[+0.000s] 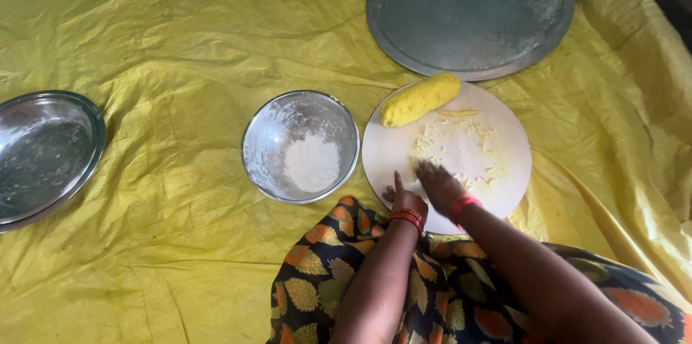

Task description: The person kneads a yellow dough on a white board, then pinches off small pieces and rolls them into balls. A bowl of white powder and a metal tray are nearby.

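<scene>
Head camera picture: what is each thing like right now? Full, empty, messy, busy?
Round board: strewn with yellow dough shreds.
Yellow dough log: whole, lying at the board's far edge.
Steel bowl: holds a little white flour.
Big flat tray: empty, dusty.
Steel plate: nearly empty, with specks.
Left hand: on the board's near edge.
Right hand: flat on the board, among the shreds.

The person is wearing red bangles: a stack on the left hand at the wrist and 1 broader band on the right hand. Both forearms are showing bare, and a black garment with orange and yellow leaf prints is covering the lap.
</scene>
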